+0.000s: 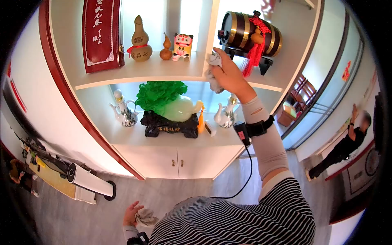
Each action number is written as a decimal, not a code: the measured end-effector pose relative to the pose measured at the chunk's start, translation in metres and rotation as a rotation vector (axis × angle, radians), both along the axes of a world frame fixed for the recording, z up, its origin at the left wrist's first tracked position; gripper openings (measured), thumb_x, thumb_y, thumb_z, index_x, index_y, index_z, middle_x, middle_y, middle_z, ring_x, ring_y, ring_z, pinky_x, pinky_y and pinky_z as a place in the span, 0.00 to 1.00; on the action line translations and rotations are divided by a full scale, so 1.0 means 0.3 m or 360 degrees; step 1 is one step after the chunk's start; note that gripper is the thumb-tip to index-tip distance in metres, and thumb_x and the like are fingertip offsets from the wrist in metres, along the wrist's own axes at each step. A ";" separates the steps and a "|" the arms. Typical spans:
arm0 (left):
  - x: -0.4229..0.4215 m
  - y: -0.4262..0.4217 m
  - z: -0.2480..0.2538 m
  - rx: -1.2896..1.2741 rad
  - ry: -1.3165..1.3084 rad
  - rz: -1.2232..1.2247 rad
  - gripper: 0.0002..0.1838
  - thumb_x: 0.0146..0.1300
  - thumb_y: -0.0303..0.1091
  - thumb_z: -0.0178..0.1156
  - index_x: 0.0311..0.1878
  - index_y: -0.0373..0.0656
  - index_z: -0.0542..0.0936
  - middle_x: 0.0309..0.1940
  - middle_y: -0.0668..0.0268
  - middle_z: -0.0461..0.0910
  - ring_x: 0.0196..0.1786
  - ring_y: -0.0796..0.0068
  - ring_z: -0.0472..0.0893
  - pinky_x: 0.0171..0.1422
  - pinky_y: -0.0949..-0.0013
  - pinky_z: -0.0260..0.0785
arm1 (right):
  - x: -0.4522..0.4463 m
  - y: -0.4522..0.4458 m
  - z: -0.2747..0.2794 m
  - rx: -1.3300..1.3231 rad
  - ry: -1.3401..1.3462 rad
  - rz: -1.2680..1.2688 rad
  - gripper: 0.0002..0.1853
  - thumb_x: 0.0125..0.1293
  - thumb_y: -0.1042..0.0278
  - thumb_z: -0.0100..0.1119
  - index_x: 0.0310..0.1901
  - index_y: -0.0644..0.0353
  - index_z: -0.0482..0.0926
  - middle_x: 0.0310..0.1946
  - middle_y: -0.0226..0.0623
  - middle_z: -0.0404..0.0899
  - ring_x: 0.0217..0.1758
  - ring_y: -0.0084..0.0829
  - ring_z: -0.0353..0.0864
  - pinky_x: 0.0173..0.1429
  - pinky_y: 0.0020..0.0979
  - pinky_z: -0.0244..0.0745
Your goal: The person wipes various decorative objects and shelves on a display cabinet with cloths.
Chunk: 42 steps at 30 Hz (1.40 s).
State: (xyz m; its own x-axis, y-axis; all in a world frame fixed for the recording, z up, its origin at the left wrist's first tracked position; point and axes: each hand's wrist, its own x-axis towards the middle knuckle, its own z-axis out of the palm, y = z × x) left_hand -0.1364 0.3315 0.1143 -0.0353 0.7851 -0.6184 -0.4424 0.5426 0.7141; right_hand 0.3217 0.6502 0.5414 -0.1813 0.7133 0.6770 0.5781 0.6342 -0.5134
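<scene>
My right hand (232, 77) is closed around a crumpled light grey cloth (215, 61), at the front edge of the upright shelf divider (211, 36). Just right of it, a dark wooden barrel (253, 34) with gold bands rests on a black stand, a red tassel (255, 55) and small gourd hanging on it. Low beside my body, my left hand (130, 213) holds another greyish cloth (146, 217). Under my right hand, on the lower shelf, stands a white painted ewer (225, 115), partly hidden by the forearm.
Upper left shelf: a dark red box (102, 36), a large gourd (141, 43), a small gourd (165, 49) and a cat figurine (182, 47). Below are a green-and-white cabbage carving (163, 98) and a second ewer (123, 109). A person (347, 141) stands at right.
</scene>
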 end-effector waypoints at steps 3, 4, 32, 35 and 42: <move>-0.014 -0.052 -0.053 -0.0073 -0.0011 0.0090 0.29 0.66 0.29 0.58 0.69 0.34 0.64 0.51 0.49 0.80 0.48 0.58 0.83 0.52 0.59 0.79 | 0.025 -0.019 0.008 0.0457 -0.0351 -0.0194 0.32 0.59 0.63 0.58 0.64 0.69 0.65 0.51 0.63 0.72 0.59 0.55 0.74 0.66 0.43 0.67; -0.016 -0.071 -0.071 -0.0110 -0.0033 0.0158 0.28 0.67 0.29 0.57 0.69 0.35 0.64 0.51 0.49 0.80 0.49 0.57 0.82 0.53 0.58 0.79 | 0.017 -0.046 0.005 0.0647 -0.0473 -0.0401 0.29 0.58 0.63 0.61 0.59 0.69 0.67 0.48 0.60 0.75 0.53 0.56 0.77 0.61 0.45 0.71; 0.008 0.049 -0.262 -0.0211 -0.0131 0.0078 0.25 0.69 0.32 0.58 0.67 0.38 0.67 0.49 0.57 0.81 0.49 0.61 0.82 0.52 0.56 0.79 | 0.016 0.393 0.008 0.0207 -0.1215 -0.0375 0.13 0.58 0.67 0.56 0.37 0.68 0.83 0.43 0.57 0.82 0.47 0.53 0.82 0.51 0.45 0.78; -0.002 0.050 -0.271 -0.0209 -0.0169 0.0038 0.26 0.70 0.32 0.58 0.69 0.39 0.65 0.51 0.56 0.81 0.51 0.60 0.82 0.53 0.56 0.79 | 0.016 0.407 0.015 0.0272 -0.1294 -0.0390 0.15 0.58 0.66 0.58 0.41 0.68 0.83 0.44 0.56 0.82 0.49 0.52 0.82 0.54 0.45 0.77; 0.002 0.030 -0.298 -0.0168 -0.0171 0.0114 0.22 0.70 0.31 0.57 0.65 0.38 0.68 0.44 0.55 0.82 0.46 0.62 0.83 0.52 0.60 0.78 | 0.009 0.450 0.033 -0.0174 -0.0926 -0.0447 0.24 0.64 0.59 0.57 0.58 0.64 0.76 0.58 0.55 0.75 0.61 0.51 0.76 0.63 0.42 0.73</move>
State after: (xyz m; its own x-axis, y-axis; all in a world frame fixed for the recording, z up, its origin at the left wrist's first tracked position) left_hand -0.1358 0.3407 0.0248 -0.0177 0.7132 -0.7007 -0.5533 0.5767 0.6010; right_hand 0.3245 0.7852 0.5514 -0.2930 0.8460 0.4455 0.9170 0.3805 -0.1196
